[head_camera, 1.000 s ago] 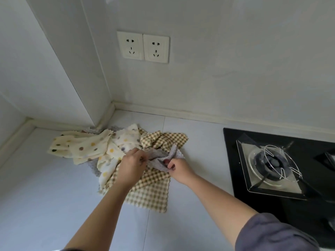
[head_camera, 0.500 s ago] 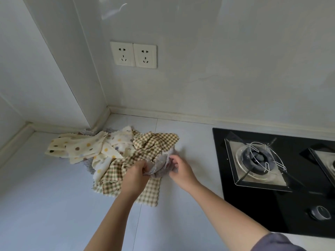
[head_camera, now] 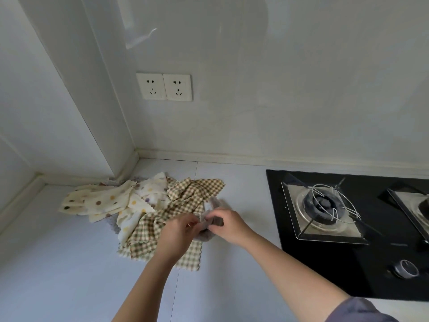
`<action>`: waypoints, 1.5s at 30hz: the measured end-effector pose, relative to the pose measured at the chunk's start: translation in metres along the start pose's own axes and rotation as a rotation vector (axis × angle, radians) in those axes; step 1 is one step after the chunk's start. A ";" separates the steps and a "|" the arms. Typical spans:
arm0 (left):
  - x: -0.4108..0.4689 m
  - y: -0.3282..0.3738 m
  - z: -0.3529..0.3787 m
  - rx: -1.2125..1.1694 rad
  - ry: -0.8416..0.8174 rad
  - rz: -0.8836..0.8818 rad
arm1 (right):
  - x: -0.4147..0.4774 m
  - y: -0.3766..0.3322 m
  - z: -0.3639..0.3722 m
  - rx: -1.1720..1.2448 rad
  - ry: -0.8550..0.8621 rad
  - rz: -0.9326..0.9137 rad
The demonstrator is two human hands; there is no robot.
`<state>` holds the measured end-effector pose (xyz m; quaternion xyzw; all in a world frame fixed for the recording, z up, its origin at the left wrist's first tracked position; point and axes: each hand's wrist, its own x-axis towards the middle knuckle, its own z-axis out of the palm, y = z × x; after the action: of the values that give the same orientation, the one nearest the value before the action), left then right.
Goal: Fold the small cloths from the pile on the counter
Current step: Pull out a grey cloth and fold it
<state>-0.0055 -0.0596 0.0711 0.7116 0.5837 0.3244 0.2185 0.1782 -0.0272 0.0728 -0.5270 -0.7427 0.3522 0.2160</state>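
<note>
The left grip (head_camera: pixel 178 231) shows the back of the hand to the camera. Its fingers are curled, and the fingertips pinch the grey cloth (head_camera: pixel 206 237) from the left. The right grip (head_camera: pixel 229 225) is also curled, with thumb and fingertips pinching the same cloth from the right. Both grips sit close together, nearly touching. The left forearm (head_camera: pixel 146 287) is bare and rises from the bottom edge toward the upper right. The right forearm (head_camera: pixel 290 268) is bare and enters from the lower right, below a grey sleeve (head_camera: pixel 362 310).
</note>
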 end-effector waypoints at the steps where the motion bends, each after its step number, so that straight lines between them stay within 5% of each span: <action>1: 0.000 0.002 0.000 0.012 0.012 0.009 | -0.002 -0.002 0.000 0.016 0.000 0.000; 12: 0.003 0.011 -0.015 0.063 0.187 0.008 | -0.012 -0.009 -0.020 0.171 0.161 0.020; 18: -0.001 0.013 -0.029 -0.008 0.003 0.178 | -0.018 -0.015 -0.041 0.319 0.339 0.036; 23: 0.006 0.022 -0.034 0.054 0.053 0.142 | -0.022 -0.029 -0.061 0.415 0.389 -0.041; 26: 0.012 0.042 -0.038 -0.150 -0.182 0.043 | -0.023 -0.038 -0.068 0.453 0.343 -0.083; 29: 0.021 0.058 -0.030 -0.090 -0.304 0.003 | -0.020 -0.047 -0.071 0.451 0.310 -0.103; 38: 0.016 0.077 -0.036 -1.210 -0.363 -0.637 | -0.023 -0.011 -0.059 0.514 0.269 0.361; 45: 0.013 0.071 -0.042 -1.503 -0.226 -0.723 | -0.034 0.008 -0.042 0.884 0.001 0.819</action>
<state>0.0142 -0.0658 0.1519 0.1740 0.3788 0.4638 0.7818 0.2249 -0.0452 0.0962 -0.6307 -0.2625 0.6817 0.2617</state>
